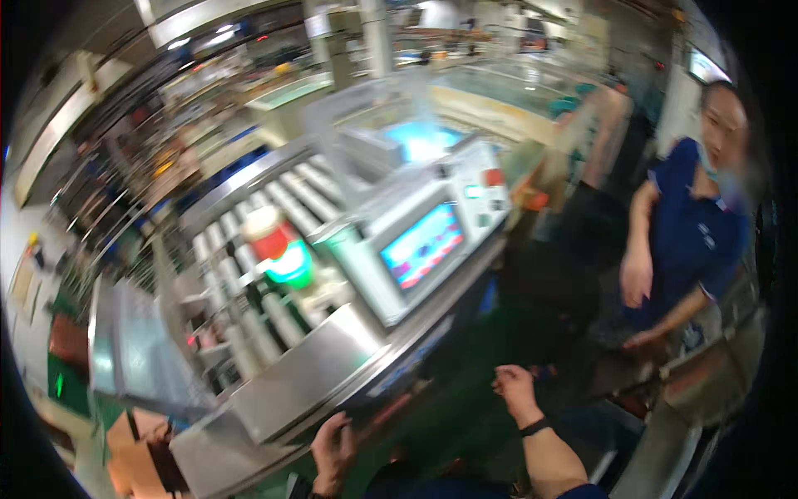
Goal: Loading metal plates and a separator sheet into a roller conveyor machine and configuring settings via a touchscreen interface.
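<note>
My left hand is low in the view, beside the front metal edge of a roller conveyor. Its fingers are half bent and apart, with nothing seen in them. To the right, my right hand hangs in the air over the dark green floor, a black band on its wrist. Its fingers are loosely bent and I see nothing in them. Ahead, a white control box with a lit colour screen stands on the conveyor's right part. A red and green signal lamp glows beside it. Motion blurs the view.
At the right a person in a dark blue shirt stands facing my way, hands low. A clear-panelled cover stands at the conveyor's left end, above an open cardboard box. Pale tanks and further machinery fill the background.
</note>
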### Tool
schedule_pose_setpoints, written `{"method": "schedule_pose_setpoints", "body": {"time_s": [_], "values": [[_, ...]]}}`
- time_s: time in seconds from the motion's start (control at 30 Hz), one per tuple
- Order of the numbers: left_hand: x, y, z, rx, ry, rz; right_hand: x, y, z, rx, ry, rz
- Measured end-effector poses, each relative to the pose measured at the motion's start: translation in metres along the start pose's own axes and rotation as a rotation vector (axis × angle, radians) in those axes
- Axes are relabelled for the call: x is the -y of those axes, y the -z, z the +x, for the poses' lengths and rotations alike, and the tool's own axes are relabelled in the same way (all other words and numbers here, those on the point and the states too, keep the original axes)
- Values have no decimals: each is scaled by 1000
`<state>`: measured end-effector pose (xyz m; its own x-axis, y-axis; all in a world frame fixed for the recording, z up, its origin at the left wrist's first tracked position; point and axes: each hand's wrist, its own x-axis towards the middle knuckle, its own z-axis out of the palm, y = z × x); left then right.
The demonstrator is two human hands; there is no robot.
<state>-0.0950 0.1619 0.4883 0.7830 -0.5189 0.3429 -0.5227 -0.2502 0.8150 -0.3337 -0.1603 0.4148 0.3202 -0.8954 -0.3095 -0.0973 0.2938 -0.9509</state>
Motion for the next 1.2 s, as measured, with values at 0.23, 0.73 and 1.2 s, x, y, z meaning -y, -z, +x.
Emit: {"method": "schedule_pose_setpoints", "body": {"time_s": [0.23, 0.73, 1.2], "values": [[-25, 63, 45, -254, 89, -89, 14, -41, 15, 100, -26, -66], [10, 139, 80, -410, 285, 129, 24, -120, -6, 363, 112, -308], [-15, 77, 91, -42, -149, 491, -9, -14, -50, 95, -65, -256]]}}
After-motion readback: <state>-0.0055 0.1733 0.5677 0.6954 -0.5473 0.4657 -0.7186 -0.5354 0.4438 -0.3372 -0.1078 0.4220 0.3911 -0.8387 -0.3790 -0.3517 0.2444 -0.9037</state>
